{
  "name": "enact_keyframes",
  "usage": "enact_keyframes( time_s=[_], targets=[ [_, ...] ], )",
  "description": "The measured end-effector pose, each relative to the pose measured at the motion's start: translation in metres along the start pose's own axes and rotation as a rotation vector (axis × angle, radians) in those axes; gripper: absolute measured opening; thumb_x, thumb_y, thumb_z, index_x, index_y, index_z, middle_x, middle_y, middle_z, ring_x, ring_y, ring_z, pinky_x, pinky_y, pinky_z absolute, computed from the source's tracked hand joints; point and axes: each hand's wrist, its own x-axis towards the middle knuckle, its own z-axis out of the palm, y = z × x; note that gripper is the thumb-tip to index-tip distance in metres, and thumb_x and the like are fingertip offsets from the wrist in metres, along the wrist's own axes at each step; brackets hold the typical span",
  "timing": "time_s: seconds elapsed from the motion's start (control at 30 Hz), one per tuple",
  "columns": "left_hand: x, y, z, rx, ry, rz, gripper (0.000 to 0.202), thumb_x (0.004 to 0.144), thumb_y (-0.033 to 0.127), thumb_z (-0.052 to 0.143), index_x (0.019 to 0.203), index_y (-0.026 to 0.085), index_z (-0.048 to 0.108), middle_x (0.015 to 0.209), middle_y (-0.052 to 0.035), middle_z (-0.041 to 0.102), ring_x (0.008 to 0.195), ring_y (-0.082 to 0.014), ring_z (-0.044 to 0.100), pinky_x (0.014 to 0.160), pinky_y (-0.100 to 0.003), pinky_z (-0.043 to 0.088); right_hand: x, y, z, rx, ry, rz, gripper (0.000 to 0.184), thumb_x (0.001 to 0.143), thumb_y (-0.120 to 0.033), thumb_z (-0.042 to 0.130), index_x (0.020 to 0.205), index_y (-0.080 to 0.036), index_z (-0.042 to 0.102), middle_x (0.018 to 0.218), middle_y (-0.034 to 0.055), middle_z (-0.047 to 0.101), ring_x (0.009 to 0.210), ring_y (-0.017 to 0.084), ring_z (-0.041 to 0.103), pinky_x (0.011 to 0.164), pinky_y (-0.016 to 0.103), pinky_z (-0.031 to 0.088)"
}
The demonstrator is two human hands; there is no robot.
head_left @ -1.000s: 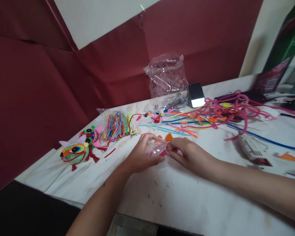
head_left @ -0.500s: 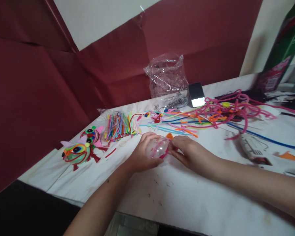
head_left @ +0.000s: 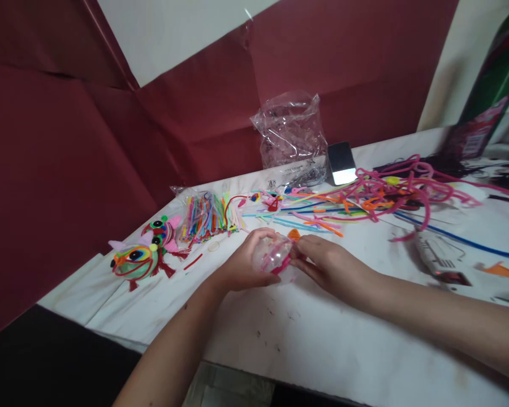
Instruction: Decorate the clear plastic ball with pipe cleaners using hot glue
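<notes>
My left hand [head_left: 245, 264] is wrapped round a clear plastic ball [head_left: 274, 255] held just above the white table [head_left: 322, 345]. A pink pipe cleaner [head_left: 280, 265] runs along the ball's lower side. My right hand [head_left: 328, 264] pinches the end of that pink pipe cleaner against the ball's right side. An orange felt piece [head_left: 294, 233] lies on the table just behind the two hands.
Two finished decorated balls [head_left: 142, 257] lie at the left. A bag of short coloured pipe cleaners [head_left: 207, 215], loose pink, blue and orange pipe cleaners [head_left: 377, 195], a clear plastic bag [head_left: 290, 138], a phone [head_left: 341, 164] and a glue gun [head_left: 439, 261] lie behind and right.
The ball has turned slightly in my left hand, and my right hand's fingers have shifted along the pink pipe cleaner. Both hands stay in the same place.
</notes>
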Motion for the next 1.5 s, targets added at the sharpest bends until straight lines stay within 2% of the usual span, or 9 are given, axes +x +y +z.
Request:
enact_keyframes(
  time_s=[0.07,0.2,0.4,0.6,0.8,1.03,1.17,1.37,1.5],
  targets=[
    [0.0,0.003,0.001,0.012,0.006,-0.004,0.072,0.055,0.032,0.08,0.117,0.022,0.044,0.129,-0.0106,0.046,0.125,-0.0303,0.042,0.105,-0.043,0.032,0.0,-0.001,0.001,-0.017,0.008,0.008,0.017,0.088,-0.019,0.046,0.071,-0.02,0.049,0.066,0.0051,0.056,0.058,0.017,0.052,0.054,0.028,0.044],
    [0.0,0.008,0.008,0.01,0.094,-0.022,0.057,0.064,0.032,0.074,0.112,0.022,0.045,0.124,-0.0097,0.05,0.121,-0.0266,0.046,0.102,-0.04,0.036,0.0,-0.002,0.001,-0.009,-0.011,0.035,0.017,0.086,-0.017,0.047,0.069,-0.02,0.049,0.066,0.0054,0.055,0.059,0.018,0.053,0.054,0.029,0.043],
    [-0.002,0.011,0.01,-0.013,0.107,-0.032,0.053,0.065,0.029,0.071,0.11,0.02,0.045,0.123,-0.01,0.051,0.12,-0.0259,0.047,0.1,-0.039,0.039,0.004,0.006,-0.006,0.189,-0.108,0.193,0.01,0.083,-0.016,0.052,0.073,-0.02,0.052,0.071,0.0027,0.061,0.062,0.015,0.057,0.059,0.028,0.046],
    [-0.002,0.012,0.008,0.018,0.106,-0.016,0.054,0.065,0.028,0.072,0.112,0.021,0.046,0.124,-0.0102,0.051,0.12,-0.0263,0.047,0.101,-0.04,0.038,0.005,0.007,-0.007,0.21,-0.117,0.196,0.014,0.082,-0.016,0.051,0.07,-0.021,0.051,0.068,0.0007,0.059,0.061,0.014,0.056,0.057,0.026,0.045],
    [-0.001,0.012,0.008,0.036,0.084,0.046,0.052,0.066,0.029,0.072,0.111,0.021,0.048,0.123,-0.0104,0.052,0.12,-0.026,0.047,0.102,-0.041,0.038,0.005,0.001,-0.008,0.118,-0.076,0.136,0.016,0.083,-0.016,0.048,0.068,-0.021,0.049,0.065,0.0021,0.056,0.056,0.015,0.052,0.053,0.026,0.042],
    [0.0,0.019,0.001,0.116,0.026,-0.06,0.062,0.062,0.024,0.071,0.119,0.021,0.046,0.128,-0.0101,0.051,0.122,-0.0265,0.046,0.104,-0.041,0.037,0.004,0.002,-0.006,0.117,-0.097,0.149,0.016,0.083,-0.014,0.048,0.069,-0.021,0.049,0.066,0.0022,0.056,0.058,0.015,0.052,0.055,0.026,0.043],
    [0.0,0.025,-0.002,0.17,-0.013,-0.025,0.06,0.064,0.024,0.069,0.119,0.02,0.046,0.131,-0.0105,0.049,0.123,-0.0261,0.045,0.104,-0.04,0.036,0.001,-0.004,-0.002,0.087,-0.098,0.145,0.015,0.085,-0.017,0.047,0.071,-0.02,0.05,0.069,0.0039,0.057,0.06,0.016,0.054,0.057,0.028,0.044],
    [-0.001,0.023,0.003,0.113,0.07,-0.058,0.046,0.071,0.032,0.066,0.113,0.02,0.049,0.126,-0.0097,0.054,0.118,-0.0246,0.05,0.099,-0.038,0.04,0.0,-0.008,0.002,0.053,-0.037,0.066,0.016,0.086,-0.018,0.047,0.07,-0.02,0.048,0.068,0.0052,0.056,0.062,0.018,0.053,0.057,0.03,0.044],
    [-0.002,0.018,0.001,0.043,0.079,-0.106,0.049,0.069,0.031,0.067,0.113,0.019,0.048,0.123,-0.009,0.055,0.117,-0.0259,0.051,0.097,-0.037,0.042,0.0,-0.003,0.0,0.095,-0.077,0.13,0.013,0.084,-0.015,0.049,0.071,-0.02,0.049,0.069,0.0041,0.057,0.061,0.017,0.054,0.057,0.029,0.045]
  ],
)
